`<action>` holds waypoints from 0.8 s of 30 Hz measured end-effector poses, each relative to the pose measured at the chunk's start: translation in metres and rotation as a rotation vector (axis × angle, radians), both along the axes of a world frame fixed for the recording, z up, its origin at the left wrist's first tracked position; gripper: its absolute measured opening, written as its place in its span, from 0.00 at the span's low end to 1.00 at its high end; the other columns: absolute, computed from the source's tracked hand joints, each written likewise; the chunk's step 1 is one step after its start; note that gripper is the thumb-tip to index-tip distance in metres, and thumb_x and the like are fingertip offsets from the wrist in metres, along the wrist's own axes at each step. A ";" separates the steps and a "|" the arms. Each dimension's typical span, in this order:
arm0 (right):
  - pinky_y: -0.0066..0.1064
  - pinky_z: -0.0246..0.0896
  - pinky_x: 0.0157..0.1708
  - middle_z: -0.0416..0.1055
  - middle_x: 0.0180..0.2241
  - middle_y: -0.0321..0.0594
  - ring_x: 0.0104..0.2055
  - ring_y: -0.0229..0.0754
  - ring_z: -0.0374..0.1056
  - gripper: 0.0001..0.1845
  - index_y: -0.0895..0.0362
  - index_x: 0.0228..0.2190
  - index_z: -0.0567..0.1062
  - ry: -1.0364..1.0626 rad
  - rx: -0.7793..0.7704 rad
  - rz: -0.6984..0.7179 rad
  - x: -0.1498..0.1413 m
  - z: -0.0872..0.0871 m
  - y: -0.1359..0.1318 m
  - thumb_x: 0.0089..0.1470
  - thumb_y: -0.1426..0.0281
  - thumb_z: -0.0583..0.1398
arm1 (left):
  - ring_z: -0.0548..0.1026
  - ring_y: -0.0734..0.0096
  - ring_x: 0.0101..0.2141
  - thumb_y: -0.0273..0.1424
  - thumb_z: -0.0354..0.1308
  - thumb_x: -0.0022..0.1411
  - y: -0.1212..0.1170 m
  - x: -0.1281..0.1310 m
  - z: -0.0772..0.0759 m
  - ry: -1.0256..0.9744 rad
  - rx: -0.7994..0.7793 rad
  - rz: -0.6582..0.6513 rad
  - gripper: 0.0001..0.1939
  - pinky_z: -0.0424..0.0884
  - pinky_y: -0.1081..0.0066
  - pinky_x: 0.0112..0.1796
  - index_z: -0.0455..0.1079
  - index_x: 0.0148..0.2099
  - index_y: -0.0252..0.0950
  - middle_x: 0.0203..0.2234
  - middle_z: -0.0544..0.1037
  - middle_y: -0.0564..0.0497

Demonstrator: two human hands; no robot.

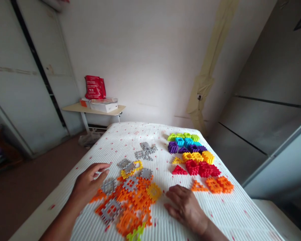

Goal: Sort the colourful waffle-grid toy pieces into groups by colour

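Over the left side of a mixed pile of interlocking plastic building tiles, my left hand (89, 180) is held with thumb and fingers apart and nothing in it. Closest to it is a grey tile (108, 186). Orange tiles (140, 198) make up most of the pile, with several grey ones on top, such as a window-shaped grey tile (111, 210). A yellow gear-edged tile (154, 192) lies at the pile's right edge. Just right of that, my right hand (187, 207) is low over the sheet, fingers bent, thumb apart, no tile visible in it. A lime tile (136, 233) lies nearest me.
Rows of tiles stand sorted by colour at right: lime (187, 136), blue (184, 142), purple (173, 147), yellow (208, 157), red (205, 169) and orange (225, 184). Loose grey tiles (145, 151) lie farther back. A side table (74, 107) holds boxes and a red bag (94, 87).
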State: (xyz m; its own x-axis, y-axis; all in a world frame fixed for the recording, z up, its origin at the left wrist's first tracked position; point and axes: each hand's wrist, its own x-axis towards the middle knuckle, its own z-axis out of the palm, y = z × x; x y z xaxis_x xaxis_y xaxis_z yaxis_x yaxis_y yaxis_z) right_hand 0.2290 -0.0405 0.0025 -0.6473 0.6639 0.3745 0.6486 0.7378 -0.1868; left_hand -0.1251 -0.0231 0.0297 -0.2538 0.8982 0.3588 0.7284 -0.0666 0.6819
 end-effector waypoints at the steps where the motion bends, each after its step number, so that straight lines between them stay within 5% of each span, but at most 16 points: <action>1: 0.38 0.63 0.42 0.71 0.43 0.47 0.42 0.47 0.67 0.20 0.55 0.45 0.72 -0.003 -0.035 0.042 -0.011 0.000 -0.002 0.57 0.58 0.53 | 0.75 0.62 0.41 0.44 0.53 0.52 -0.005 -0.006 -0.009 0.060 -0.018 -0.041 0.19 0.72 0.67 0.41 0.73 0.42 0.40 0.40 0.78 0.49; 5: 0.57 0.49 0.53 0.54 0.60 0.49 0.58 0.62 0.52 0.44 0.49 0.59 0.58 -0.014 -0.097 0.170 -0.041 -0.009 -0.009 0.45 0.43 0.57 | 0.59 0.50 0.58 0.50 0.60 0.45 -0.033 -0.023 -0.053 0.383 -0.119 -0.270 0.40 0.62 0.55 0.52 0.57 0.61 0.48 0.61 0.60 0.46; 8: 0.62 0.41 0.54 0.45 0.63 0.49 0.62 0.66 0.41 0.48 0.47 0.62 0.49 -0.030 -0.132 0.194 -0.052 -0.022 -0.007 0.44 0.42 0.56 | 0.50 0.39 0.61 0.56 0.62 0.35 -0.051 -0.025 -0.082 0.535 -0.202 -0.366 0.54 0.50 0.40 0.55 0.48 0.64 0.52 0.65 0.48 0.45; 10: 0.62 0.39 0.55 0.44 0.64 0.50 0.63 0.66 0.37 0.49 0.48 0.62 0.48 -0.034 -0.146 0.169 -0.057 -0.027 -0.002 0.45 0.43 0.56 | 0.47 0.38 0.61 0.58 0.61 0.35 -0.055 -0.021 -0.092 0.576 -0.218 -0.385 0.55 0.46 0.37 0.55 0.45 0.65 0.53 0.65 0.45 0.45; 16: 0.58 0.40 0.56 0.46 0.63 0.52 0.63 0.62 0.40 0.45 0.52 0.61 0.53 -0.027 -0.127 0.114 -0.075 -0.028 0.031 0.47 0.45 0.56 | 0.49 0.45 0.62 0.53 0.57 0.47 -0.029 -0.003 -0.081 0.535 -0.146 -0.365 0.44 0.54 0.50 0.56 0.51 0.64 0.46 0.65 0.48 0.44; 24: 0.58 0.40 0.56 0.49 0.62 0.52 0.62 0.61 0.45 0.44 0.53 0.60 0.55 -0.037 -0.139 0.125 -0.088 -0.022 0.057 0.46 0.46 0.57 | 0.48 0.47 0.62 0.45 0.62 0.44 0.001 0.004 -0.065 0.390 -0.186 -0.472 0.44 0.48 0.46 0.58 0.53 0.63 0.47 0.64 0.51 0.46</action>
State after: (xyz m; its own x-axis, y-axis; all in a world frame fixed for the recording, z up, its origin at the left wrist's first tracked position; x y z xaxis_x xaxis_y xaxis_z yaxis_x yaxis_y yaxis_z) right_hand 0.1414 0.0169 -0.0191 -0.7395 0.6215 0.2588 0.5623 0.7815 -0.2703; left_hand -0.1216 -0.0219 -0.0356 0.3018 0.9377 0.1724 0.8465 -0.3467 0.4040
